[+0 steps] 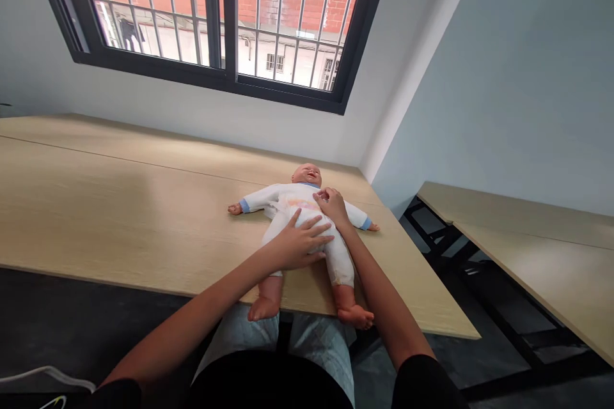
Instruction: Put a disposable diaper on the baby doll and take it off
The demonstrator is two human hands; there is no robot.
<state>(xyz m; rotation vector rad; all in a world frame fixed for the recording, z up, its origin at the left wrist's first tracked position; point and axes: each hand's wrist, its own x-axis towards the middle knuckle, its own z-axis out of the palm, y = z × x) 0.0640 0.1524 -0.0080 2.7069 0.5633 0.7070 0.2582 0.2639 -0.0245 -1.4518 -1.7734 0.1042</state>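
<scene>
A baby doll [336, 254] in a white outfit with blue cuffs lies on its back, its head toward the window and its bare feet over the table's near edge. Around its waist is a white diaper [298, 203] with a pink and yellow print, and a loose-looking tab shows on its left side. My left hand [303, 241] lies with fingers spread on the front of the diaper, between the doll's legs. At the waist on the right, my right hand [332, 204] has thumb and fingertips pinched together at the diaper's edge. The fingers partly hide what they grip.
The doll rests on a light wooden table [119, 217], its near edge close to my lap. A second wooden table [527, 230] with a black frame stands at the right, across a gap. Behind are a wall and a barred window [225, 75].
</scene>
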